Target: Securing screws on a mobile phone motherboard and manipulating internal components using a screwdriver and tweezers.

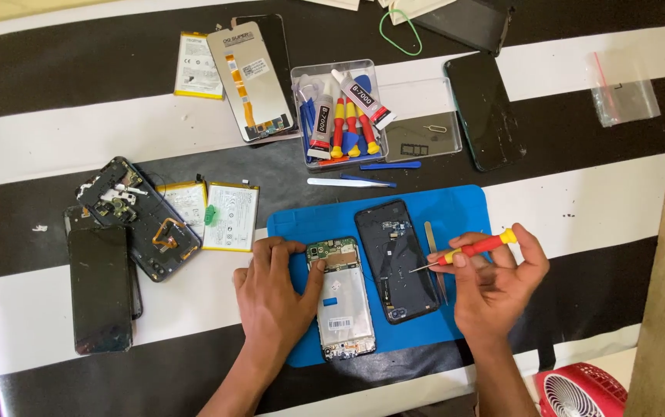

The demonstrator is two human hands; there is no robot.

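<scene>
**Two hands over opened phones on the blue mat**

Two stacked dark phones (101, 287) lie at far left on the striped counter (595, 208), touching a stripped phone frame (138, 218). Just right of it, two white batteries (220, 215) sit side by side.

Left hand (274, 297): palm down, fingers spread, forearm entering from the bottom edge. Grip released, not closed on anything; thumb and fingertips press the left edge of the opened phone chassis (342, 297), which lies lengthwise on the blue mat (464, 212).

Beside the chassis, a dark back cover (396, 261) lies inner side up, slightly tilted, also on the mat. A thin metal pry tool (430, 235) rests just right of it.

Right hand (498, 282): wrist bent, fingers curled. Grip pinched around a red-and-yellow screwdriver (475, 249), held near level, tip pointing left and meeting the back cover's right edge.

Above the mat: clear tray (340, 112) with glue tubes and more screwdrivers; tweezers (348, 183) below it. Another dark phone (487, 112) lies upper right; a red fan (580, 390) at the lower right corner.
</scene>
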